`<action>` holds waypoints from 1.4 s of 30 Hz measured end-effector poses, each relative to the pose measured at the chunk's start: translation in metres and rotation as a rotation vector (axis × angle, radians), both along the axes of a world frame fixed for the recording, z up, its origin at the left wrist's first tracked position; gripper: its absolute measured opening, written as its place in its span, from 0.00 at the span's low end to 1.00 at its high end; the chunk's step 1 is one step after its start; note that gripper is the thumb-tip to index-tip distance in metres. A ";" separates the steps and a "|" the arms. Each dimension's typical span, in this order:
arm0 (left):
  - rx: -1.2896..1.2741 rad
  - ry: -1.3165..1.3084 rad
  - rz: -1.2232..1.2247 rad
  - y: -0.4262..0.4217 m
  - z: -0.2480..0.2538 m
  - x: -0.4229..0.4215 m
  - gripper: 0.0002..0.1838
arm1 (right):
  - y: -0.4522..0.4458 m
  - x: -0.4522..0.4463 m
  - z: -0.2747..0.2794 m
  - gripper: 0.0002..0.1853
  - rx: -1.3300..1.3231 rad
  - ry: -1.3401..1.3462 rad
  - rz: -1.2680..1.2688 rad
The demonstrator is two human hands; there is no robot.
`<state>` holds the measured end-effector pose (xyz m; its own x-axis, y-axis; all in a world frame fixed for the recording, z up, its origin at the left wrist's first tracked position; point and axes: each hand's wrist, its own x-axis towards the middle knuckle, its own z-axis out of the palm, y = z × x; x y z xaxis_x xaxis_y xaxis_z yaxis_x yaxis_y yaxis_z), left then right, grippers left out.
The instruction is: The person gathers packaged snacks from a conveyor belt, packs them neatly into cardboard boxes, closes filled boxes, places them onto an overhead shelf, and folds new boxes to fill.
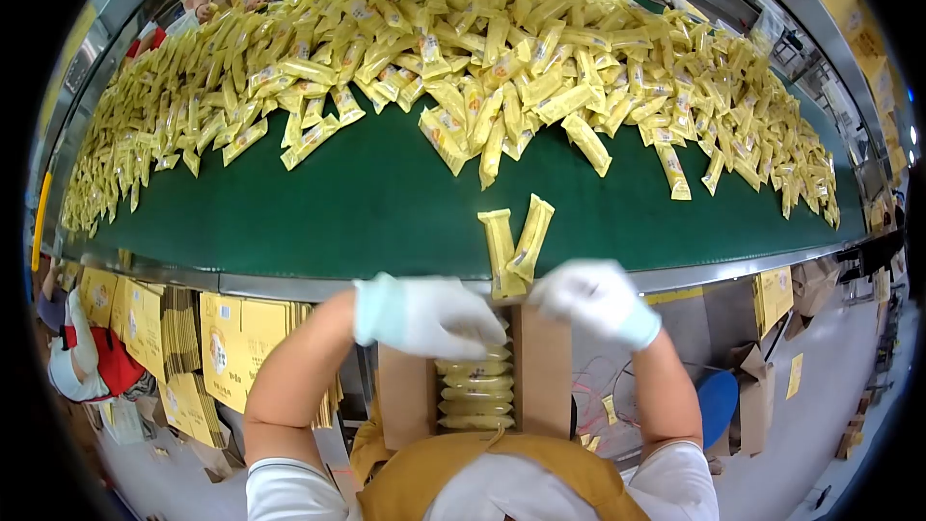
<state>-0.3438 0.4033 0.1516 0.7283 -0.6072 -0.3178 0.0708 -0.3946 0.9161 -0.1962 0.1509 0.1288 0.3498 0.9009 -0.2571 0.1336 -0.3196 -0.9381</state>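
My left hand (pixel 449 316), in a white glove, is over the upper left part of an open cardboard box (pixel 405 391). Its fingertips are blurred, and what they touch is hidden. Inside the box, yellow packets (pixel 476 395) lie in a stacked row. My right hand (pixel 590 294), also gloved, is just right of two loose yellow packets, one upright-lying packet (pixel 500 251) and one tilted packet (pixel 531 234), at the near edge of the green belt (pixel 338 203). The right fingers are bent and smeared by motion.
A large heap of yellow packets (pixel 482 48) covers the belt's far side. Two people work beyond it. Flattened yellow cartons (pixel 236 342) stand at the left, near a person in red and white. A blue stool (pixel 716 407) and open cartons are at the right.
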 end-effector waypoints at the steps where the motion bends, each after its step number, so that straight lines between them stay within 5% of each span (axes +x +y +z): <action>1: 0.025 -0.016 0.077 0.009 0.002 0.012 0.26 | 0.001 0.024 -0.013 0.14 0.022 -0.061 -0.230; 3: 0.172 -0.304 0.173 0.014 -0.011 0.032 0.26 | 0.017 0.064 -0.053 0.24 0.109 -0.436 -0.563; 6: 0.590 -0.799 0.005 0.002 -0.072 0.070 0.30 | 0.041 0.148 -0.095 0.33 0.056 -0.895 -0.610; 9: 0.677 -0.787 -0.117 0.008 -0.111 0.097 0.30 | 0.068 0.214 -0.132 0.45 -0.067 -0.920 -0.636; 12: 0.850 -0.894 0.061 0.030 -0.104 0.112 0.11 | 0.098 0.243 -0.132 0.44 0.076 -0.791 -0.590; 14: 0.913 -1.008 0.282 0.055 -0.103 0.123 0.04 | 0.121 0.256 -0.125 0.43 0.006 -0.787 -0.598; 16: 0.703 -1.063 0.635 0.069 -0.097 0.141 0.11 | 0.145 0.266 -0.116 0.44 -0.113 -0.729 -0.668; 18: 0.788 -0.985 0.928 0.076 -0.102 0.167 0.32 | 0.167 0.254 -0.100 0.43 -0.312 -0.753 -0.709; 20: 0.904 -0.608 0.949 0.083 -0.107 0.194 0.42 | 0.171 0.251 -0.112 0.42 -0.284 -0.836 -0.654; 23: 0.830 -0.537 0.898 0.084 -0.114 0.208 0.46 | 0.163 0.236 -0.121 0.36 -0.224 -0.862 -0.563; 28: 0.917 -0.610 0.622 0.073 -0.120 0.174 0.43 | 0.164 0.174 -0.138 0.36 -0.264 -1.039 -0.404; 34: 0.856 -0.571 0.562 0.092 -0.135 0.123 0.33 | 0.150 0.110 -0.101 0.37 -0.342 -0.992 -0.238; 37: 0.924 -0.470 0.570 0.090 -0.124 0.091 0.29 | 0.126 0.097 -0.115 0.37 -0.169 -1.033 -0.158; 40: 0.994 -0.662 0.624 0.099 -0.132 0.048 0.29 | 0.101 0.089 -0.103 0.42 -0.187 -0.987 -0.011; 42: 1.048 -0.615 0.645 0.104 -0.131 0.027 0.25 | 0.076 0.090 -0.114 0.45 -0.072 -1.203 -0.060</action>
<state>-0.3171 0.5071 0.0203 0.9757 0.2105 0.0602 0.1985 -0.9665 0.1627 -0.1057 0.2268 0.0149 0.4406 0.8721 0.2130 0.8930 -0.4016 -0.2031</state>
